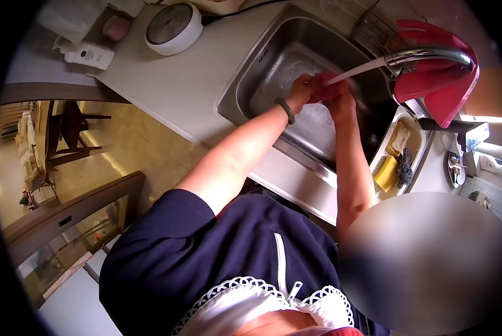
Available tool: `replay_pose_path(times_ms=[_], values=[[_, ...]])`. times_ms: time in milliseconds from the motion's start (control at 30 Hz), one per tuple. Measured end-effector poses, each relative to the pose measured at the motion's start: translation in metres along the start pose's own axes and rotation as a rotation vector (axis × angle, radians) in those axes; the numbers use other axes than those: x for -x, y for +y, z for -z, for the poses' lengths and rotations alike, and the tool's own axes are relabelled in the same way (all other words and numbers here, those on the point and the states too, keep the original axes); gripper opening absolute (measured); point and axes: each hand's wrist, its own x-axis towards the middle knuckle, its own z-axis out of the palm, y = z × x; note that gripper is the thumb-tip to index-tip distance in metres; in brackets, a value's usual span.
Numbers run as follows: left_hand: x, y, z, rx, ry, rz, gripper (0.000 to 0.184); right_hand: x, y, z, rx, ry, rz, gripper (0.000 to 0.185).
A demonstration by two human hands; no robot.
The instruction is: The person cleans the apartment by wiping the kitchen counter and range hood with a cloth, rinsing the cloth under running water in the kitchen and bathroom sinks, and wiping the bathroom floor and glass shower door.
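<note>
Both hands are low in the stainless steel sink (251, 73), close together under the water stream. My left hand (302, 91), with a dark green bangle (286, 111) on its wrist, is closed on one side of a soft red cloth (325, 88). Opposite it, my right hand (343, 101) grips the cloth's other side. Water from the curved chrome faucet (430, 53) runs onto the cloth. Its folds and most of my fingertips are hard to make out. Some water and foam show on the sink floor.
Red rubber gloves (447, 84) hang by the faucet. Right of the sink, a tray (378, 162) holds a yellow sponge (386, 173) and a dark scourer (404, 168). A round white appliance (174, 29) and a white bottle (91, 56) stand on the left counter.
</note>
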Motion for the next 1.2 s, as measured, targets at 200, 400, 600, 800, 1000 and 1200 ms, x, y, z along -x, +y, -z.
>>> replay_pose_path(times_ms=[200, 400, 600, 800, 1000, 1200], values=[[-0.019, -0.019, 0.032, 0.089, 0.158, -0.078, 0.015, 0.001, 0.003, 0.012, 0.284, 0.277, 0.053, 0.040], [0.010, 0.021, 0.022, 0.079, 0.327, 0.040, 0.025, -0.004, 0.004, 0.001, -0.060, -0.047, 0.081, 0.031], [0.025, 0.035, -0.005, 0.522, -0.205, 0.242, 0.046, -0.007, 0.024, -0.015, -0.189, -0.069, -0.068, 0.034], [0.011, 0.032, -0.022, 0.614, -0.166, 0.068, 0.020, -0.020, 0.035, 0.015, -0.211, -0.026, 0.034, 0.042], [0.009, 0.040, -0.013, -0.252, 0.034, -0.103, 0.028, -0.020, 0.042, 0.013, -0.486, -0.281, -0.091, 0.047], [0.017, 0.026, -0.034, -0.564, 0.121, -0.651, 0.024, -0.028, 0.020, -0.011, -0.204, 0.072, 0.071, 0.041]])
